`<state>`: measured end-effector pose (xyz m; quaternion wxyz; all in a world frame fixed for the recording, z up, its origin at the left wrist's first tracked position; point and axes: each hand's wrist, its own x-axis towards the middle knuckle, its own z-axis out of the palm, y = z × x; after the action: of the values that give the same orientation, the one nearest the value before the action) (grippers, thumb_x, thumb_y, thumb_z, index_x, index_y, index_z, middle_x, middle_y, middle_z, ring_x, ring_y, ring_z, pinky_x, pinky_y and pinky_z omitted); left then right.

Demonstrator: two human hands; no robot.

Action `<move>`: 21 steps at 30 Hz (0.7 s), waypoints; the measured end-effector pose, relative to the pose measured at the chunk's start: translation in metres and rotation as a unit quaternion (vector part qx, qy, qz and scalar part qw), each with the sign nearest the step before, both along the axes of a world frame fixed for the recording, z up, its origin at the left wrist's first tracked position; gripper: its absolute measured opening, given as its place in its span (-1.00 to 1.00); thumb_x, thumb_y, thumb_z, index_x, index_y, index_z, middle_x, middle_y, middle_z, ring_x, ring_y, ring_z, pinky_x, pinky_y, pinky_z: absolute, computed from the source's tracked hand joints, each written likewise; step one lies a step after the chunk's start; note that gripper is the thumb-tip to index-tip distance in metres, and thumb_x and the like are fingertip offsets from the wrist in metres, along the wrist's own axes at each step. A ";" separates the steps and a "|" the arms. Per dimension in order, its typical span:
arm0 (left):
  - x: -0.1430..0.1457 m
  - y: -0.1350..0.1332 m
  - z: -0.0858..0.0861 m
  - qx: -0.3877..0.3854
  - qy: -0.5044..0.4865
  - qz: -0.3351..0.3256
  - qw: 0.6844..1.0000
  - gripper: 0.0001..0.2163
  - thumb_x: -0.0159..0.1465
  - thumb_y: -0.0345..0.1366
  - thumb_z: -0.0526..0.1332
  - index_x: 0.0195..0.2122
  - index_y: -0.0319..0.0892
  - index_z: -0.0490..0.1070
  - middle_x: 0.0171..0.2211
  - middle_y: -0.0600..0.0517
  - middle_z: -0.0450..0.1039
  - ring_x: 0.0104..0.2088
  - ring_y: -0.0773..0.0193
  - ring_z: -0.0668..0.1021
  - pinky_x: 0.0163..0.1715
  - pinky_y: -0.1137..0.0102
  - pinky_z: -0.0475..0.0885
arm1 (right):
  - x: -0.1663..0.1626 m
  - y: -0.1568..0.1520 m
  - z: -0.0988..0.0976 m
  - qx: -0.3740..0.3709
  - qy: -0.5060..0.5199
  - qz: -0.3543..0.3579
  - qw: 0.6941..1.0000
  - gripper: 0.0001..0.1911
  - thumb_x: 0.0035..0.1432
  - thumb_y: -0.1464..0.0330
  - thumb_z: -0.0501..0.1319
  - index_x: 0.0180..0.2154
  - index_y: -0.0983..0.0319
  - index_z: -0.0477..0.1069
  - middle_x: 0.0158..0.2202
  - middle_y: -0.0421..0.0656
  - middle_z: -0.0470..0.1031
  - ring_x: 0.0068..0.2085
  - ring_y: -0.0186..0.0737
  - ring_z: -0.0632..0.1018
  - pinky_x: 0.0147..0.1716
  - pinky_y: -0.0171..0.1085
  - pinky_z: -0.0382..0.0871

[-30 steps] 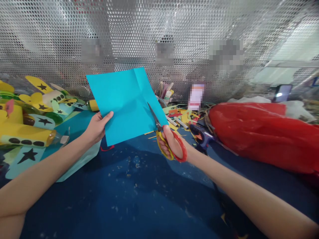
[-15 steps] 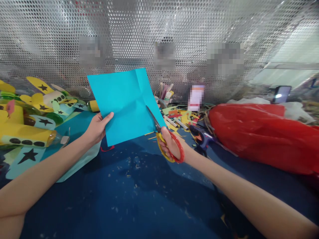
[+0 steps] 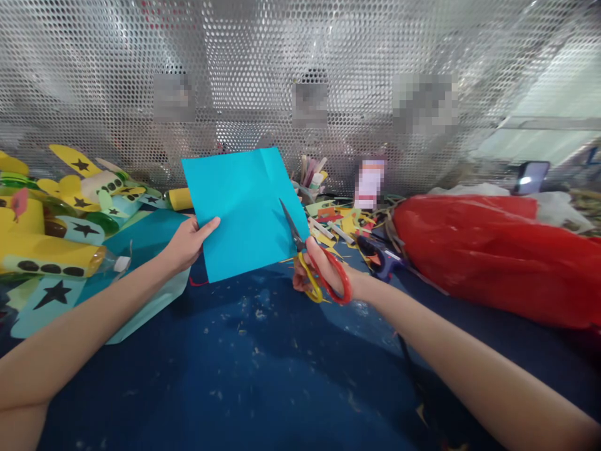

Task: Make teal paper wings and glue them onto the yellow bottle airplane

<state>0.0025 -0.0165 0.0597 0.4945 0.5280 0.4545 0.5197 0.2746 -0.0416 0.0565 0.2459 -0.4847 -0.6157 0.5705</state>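
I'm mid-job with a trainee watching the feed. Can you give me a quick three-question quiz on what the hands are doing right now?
1. Fill the gap: the left hand pinches the turquoise paper by its ___ edge.
2. What does the right hand hold? A. scissors B. a glue gun C. a pen
3. True or false: both handles of the scissors are blue.

Key: 1. left. 2. A. 3. False; one handle is yellow and the other is red.
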 end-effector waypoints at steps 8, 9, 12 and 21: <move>0.002 -0.002 -0.001 -0.011 0.021 -0.031 0.999 -0.48 0.17 -0.05 0.28 0.10 -0.18 0.37 0.06 -0.16 0.47 0.08 -0.13 0.48 0.05 -0.02 0.43 | -0.002 -0.002 0.008 -0.058 0.040 -0.040 0.997 -0.30 0.04 -0.28 -0.08 -0.60 0.21 0.26 -0.56 -0.13 0.43 -0.44 -0.26 0.52 -0.28 -0.25 0.48; 0.003 -0.003 -0.001 -0.018 0.019 -0.031 0.999 -0.49 0.16 -0.05 0.29 0.09 -0.19 0.38 0.05 -0.17 0.47 0.07 -0.13 0.48 0.05 -0.02 0.43 | -0.003 -0.002 0.009 -0.055 0.044 -0.042 0.997 -0.32 0.07 -0.26 -0.07 -0.59 0.21 0.26 -0.56 -0.14 0.42 -0.44 -0.26 0.52 -0.28 -0.24 0.48; 0.006 -0.005 0.000 -0.032 0.006 -0.035 0.999 -0.52 0.15 -0.08 0.30 0.06 -0.18 0.41 0.02 -0.18 0.50 0.06 -0.12 0.50 0.04 0.00 0.44 | -0.003 -0.003 0.011 -0.044 0.045 -0.057 0.996 -0.41 0.13 -0.18 -0.02 -0.55 0.19 0.26 -0.55 -0.15 0.43 -0.41 -0.22 0.53 -0.27 -0.21 0.47; 0.005 -0.007 0.001 -0.051 0.001 -0.033 0.998 -0.59 0.22 -0.12 0.25 0.06 -0.15 0.41 0.02 -0.16 0.50 0.04 -0.08 0.52 0.00 0.04 0.50 | 0.004 0.002 -0.001 0.031 0.023 -0.071 0.997 -0.47 0.16 -0.14 -0.03 -0.47 0.17 0.27 -0.46 -0.10 0.52 -0.35 -0.09 0.60 -0.30 -0.14 0.51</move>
<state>0.0073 -0.0231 0.0611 0.5367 0.5175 0.4634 0.4789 0.2786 -0.0401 0.0550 0.3143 -0.5061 -0.5915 0.5433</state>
